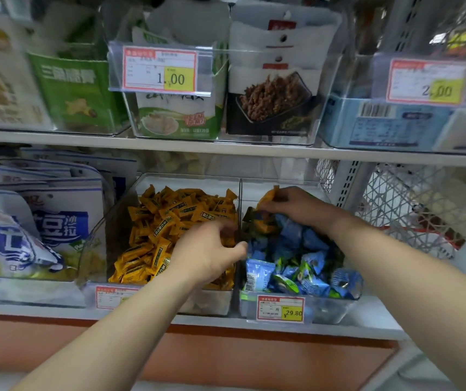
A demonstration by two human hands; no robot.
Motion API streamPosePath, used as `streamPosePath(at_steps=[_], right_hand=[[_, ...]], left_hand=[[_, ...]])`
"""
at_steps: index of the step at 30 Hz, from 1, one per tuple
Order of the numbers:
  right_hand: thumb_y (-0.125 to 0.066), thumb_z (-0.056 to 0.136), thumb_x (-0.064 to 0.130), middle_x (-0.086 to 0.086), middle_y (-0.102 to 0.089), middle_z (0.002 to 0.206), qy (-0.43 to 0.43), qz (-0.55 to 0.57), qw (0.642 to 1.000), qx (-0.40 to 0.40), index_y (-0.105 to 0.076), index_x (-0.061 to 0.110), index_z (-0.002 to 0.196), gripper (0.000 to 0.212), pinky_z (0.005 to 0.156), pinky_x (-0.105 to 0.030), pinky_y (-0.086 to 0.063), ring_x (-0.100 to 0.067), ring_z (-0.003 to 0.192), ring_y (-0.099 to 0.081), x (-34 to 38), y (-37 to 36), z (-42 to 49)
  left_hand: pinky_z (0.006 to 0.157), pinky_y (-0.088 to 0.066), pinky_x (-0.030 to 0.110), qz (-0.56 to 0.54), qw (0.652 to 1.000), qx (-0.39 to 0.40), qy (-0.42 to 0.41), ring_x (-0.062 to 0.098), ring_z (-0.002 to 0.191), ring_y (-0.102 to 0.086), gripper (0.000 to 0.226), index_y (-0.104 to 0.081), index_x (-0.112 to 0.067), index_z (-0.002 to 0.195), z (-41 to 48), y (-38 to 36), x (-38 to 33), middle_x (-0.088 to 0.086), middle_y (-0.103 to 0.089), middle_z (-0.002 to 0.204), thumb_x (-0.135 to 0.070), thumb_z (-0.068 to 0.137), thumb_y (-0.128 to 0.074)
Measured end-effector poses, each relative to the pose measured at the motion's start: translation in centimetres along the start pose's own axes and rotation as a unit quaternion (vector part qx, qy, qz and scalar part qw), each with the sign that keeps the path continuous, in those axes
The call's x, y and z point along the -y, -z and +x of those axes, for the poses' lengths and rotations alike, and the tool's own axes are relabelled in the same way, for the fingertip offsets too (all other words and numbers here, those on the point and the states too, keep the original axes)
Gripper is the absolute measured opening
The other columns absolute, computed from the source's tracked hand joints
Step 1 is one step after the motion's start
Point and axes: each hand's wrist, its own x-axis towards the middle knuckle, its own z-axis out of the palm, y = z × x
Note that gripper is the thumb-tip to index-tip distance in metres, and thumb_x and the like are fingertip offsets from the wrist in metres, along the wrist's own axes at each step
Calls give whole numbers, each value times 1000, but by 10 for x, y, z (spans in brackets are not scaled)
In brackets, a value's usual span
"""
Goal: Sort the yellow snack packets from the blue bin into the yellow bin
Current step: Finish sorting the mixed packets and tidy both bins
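Held packet: a yellow packet (268, 196) sits right of the frame's middle, above the far end of the blue bin (327, 309), pinched at its top edge.
Right hand: the right hand (296, 206) reaches in from the lower right, with its fingers curled round that yellow packet.
Blue bin: a clear box in the lower middle right, full of blue packets (305, 266); a few orange-yellow wrappers (268, 227) show among them just under the held one.
Yellow bin: the yellow bin (96, 235) is a clear box touching the blue bin's left side, heaped with the yellow pile (169, 218).
Left hand: the left hand (206, 252) is over the yellow pile's right side, thumb at the wall between the two boxes. Its fingers are bent and blurred, so whether it grips anything cannot be told.
Hands together: near each other but apart, one over each box.
Price tags: a red-edged tag (280, 308) marked 29.80 is on the blue bin's front; another tag (113, 297) is on the yellow bin's front, partly behind the left forearm.
Lower shelf: the white shelf (367, 317) carries both boxes.
Left of frame: blue-and-white bags (42, 221) stand beside the yellow bin.
Upper shelf: clear boxes of green bags (76, 91) and a 1.00 tag (159, 69).
Right edge: a white wire basket (412, 204).
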Motion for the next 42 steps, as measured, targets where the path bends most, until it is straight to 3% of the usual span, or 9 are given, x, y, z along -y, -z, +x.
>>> streamPosePath(at_steps=[9,16,20,25,28,31,33,38,42], right_hand=[[-71,88,34,0,-76,98,-15,95,992,-83,-75,15,98,21,92,-31,-52,-15,97,-70,-3,-6,-27],[-74,82,17,8,-66,88,19,-53,996,-72,-64,26,92,17,67,-15,-45,-5,80,-62,-2,7,-27],[-76,84,28,10,-65,86,-10,-56,998,-38,-65,26,95,16,55,-4,-38,8,69,-59,-9,16,-30],[-77,83,33,11,-68,89,1,-47,997,-55,-69,19,93,19,61,-2,-39,9,75,-61,-6,24,-38],[-79,82,26,11,-66,90,29,-71,991,-107,-67,21,98,21,66,-9,-44,9,78,-61,0,27,-43],[-79,81,22,-1,-64,91,22,4,987,-158,-58,27,103,31,58,-34,-59,-15,74,-68,12,24,-54],[-77,83,22,-6,-64,95,14,29,983,-183,-55,31,100,29,55,-35,-59,-24,77,-68,22,22,-62],[-80,80,17,-2,-69,87,-7,151,977,-153,-71,25,84,13,66,-26,-58,-15,79,-68,42,4,-92],[-80,78,4,-8,-71,95,-5,202,964,-173,-66,17,101,29,72,-30,-60,-19,80,-71,44,-16,-114]], left_hand=[[99,-45,35,94,986,-79,-110,19,123,-48,56,-56,-31,131,11,-19,-30,-6,-60,128,-55,81,-65],[109,-29,48,239,959,-4,-154,22,124,-48,46,-62,-42,121,17,-36,-33,-11,-69,113,-67,88,-41],[107,-25,46,236,962,-1,-134,21,126,-44,39,-63,-45,115,18,-38,-33,-10,-70,106,-65,83,-52],[106,-36,47,87,988,-48,-114,13,110,-55,16,-67,-42,100,14,-37,-35,-18,-69,97,-39,84,-65],[89,-53,39,-15,993,-71,-96,4,92,-62,20,-70,-38,100,13,-31,-40,-19,-69,98,-26,85,-69],[73,-53,24,-88,985,-121,-81,0,83,-62,21,-68,-36,95,14,-21,-49,-19,-67,90,-19,82,-72],[73,-49,19,-150,977,-143,-49,2,87,-62,25,-65,-34,97,14,-14,-53,-18,-66,92,-15,83,-71],[79,-60,33,-523,845,-48,104,22,91,-74,39,-57,-16,125,8,-1,-66,8,-69,109,3,92,-61],[84,-60,32,-522,849,0,86,20,98,-71,26,-68,-22,109,-1,3,-66,5,-73,107,-2,96,-57]])
